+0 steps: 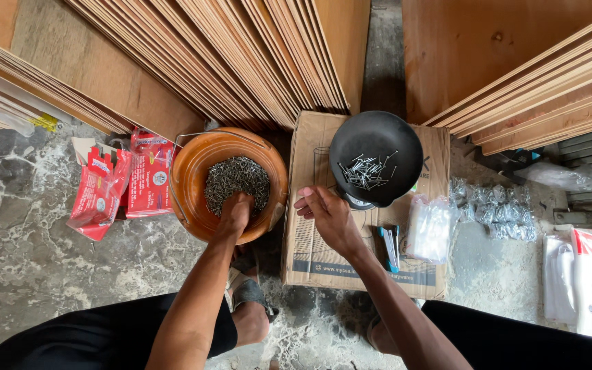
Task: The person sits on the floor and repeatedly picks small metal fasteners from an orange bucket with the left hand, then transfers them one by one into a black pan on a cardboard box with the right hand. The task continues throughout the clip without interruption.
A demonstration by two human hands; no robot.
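An orange bucket [190, 178] sits at ten o'clock, filled with small nails [236, 179]. The left hand [235, 213] is dug into them, fingers buried, grip hidden. At one o'clock a black bowl [376, 157] rests on a cardboard box [310, 247]; the right hand [327, 214], fingers loosely curled, hovers beside it.

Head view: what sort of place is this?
Probably a timber or hardware shop's work area: stacked plywood sheets line the walls, the left hand digs into an orange plastic bucket of small nails, and a black round scale pan sits on a cardboard box.
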